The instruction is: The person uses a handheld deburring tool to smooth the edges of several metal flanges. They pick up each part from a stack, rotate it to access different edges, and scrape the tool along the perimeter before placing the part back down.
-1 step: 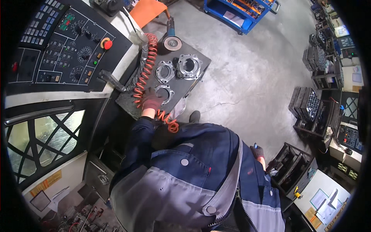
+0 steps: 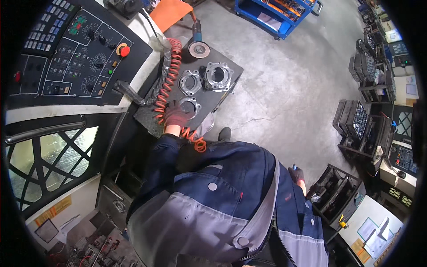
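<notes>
My left hand [image 2: 176,117], in a dark red work glove, lies over the near end of the dark table, its fingers stretched out. It is beside the red coiled air hose [image 2: 164,91] and at the left edge of the nearest metal ring flange [image 2: 194,107], partly covering it. A second ring flange [image 2: 190,83] lies just beyond, and a thicker flange [image 2: 218,76], perhaps a stack, sits to its right. My right hand [image 2: 296,175], gloved, hangs low at my right side, closed on a small thing with a blue tip; most of that thing is hidden.
An angle grinder [image 2: 198,48] rests at the far end of the table [image 2: 147,116]. A machine control panel [image 2: 84,58] with a red stop button stands at left. A blue tool cart [image 2: 284,30] is far ahead, and a dark metal crate rack [image 2: 334,191] stands at right.
My left hand has shifted slightly, with its fingers a little more spread beside the nearest flange. The right hand stays low at my side.
</notes>
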Motion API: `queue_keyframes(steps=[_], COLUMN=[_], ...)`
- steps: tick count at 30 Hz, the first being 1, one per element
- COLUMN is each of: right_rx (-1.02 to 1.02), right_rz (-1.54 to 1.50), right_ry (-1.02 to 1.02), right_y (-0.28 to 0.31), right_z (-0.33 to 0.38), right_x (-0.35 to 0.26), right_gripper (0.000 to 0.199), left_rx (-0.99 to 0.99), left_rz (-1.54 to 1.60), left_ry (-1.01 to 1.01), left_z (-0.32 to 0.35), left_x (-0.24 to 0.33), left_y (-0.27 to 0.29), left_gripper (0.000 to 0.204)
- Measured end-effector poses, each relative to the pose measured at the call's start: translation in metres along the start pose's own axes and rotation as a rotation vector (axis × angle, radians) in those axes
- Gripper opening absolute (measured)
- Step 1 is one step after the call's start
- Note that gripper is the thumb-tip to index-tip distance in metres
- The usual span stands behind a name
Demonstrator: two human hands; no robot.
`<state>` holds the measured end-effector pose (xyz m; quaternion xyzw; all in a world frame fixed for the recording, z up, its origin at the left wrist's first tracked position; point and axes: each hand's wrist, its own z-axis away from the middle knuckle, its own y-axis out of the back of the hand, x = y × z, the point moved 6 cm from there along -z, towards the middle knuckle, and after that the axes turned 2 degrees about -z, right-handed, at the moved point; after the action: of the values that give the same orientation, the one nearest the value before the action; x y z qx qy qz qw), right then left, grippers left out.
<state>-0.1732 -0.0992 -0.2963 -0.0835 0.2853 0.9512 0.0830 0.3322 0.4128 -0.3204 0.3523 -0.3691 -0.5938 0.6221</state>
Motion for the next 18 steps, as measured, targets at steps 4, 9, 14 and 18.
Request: queue_keyframes(steps=[4,9,14,18], right_rx=[0.003,-0.014,-0.046,-0.041], right_rz=[-0.004,-0.116,-0.160,-0.100], right_ry=[0.049,0.045,0.035,0.023], right_y=[-0.003,-0.008,-0.016,-0.019], right_z=[0.002,-0.001,-0.007,-0.005], right_x=[-0.021,-0.022,-0.010,0.000], right_gripper=[0.033,0.031,0.030,0.030], left_rx=[0.010,0.009,-0.023,-0.053], left_rz=[-0.146,-0.177,-0.197,-0.240], left_ry=[-0.015,-0.021,-0.064,-0.137], left_z=[0.014,0.009,0.002,-0.001], left_x=[0.023,0.027,0.033,0.036], left_y=[0.003,0.000,0.002,0.005], left_gripper=[0.121,0.127,0.129,0.126])
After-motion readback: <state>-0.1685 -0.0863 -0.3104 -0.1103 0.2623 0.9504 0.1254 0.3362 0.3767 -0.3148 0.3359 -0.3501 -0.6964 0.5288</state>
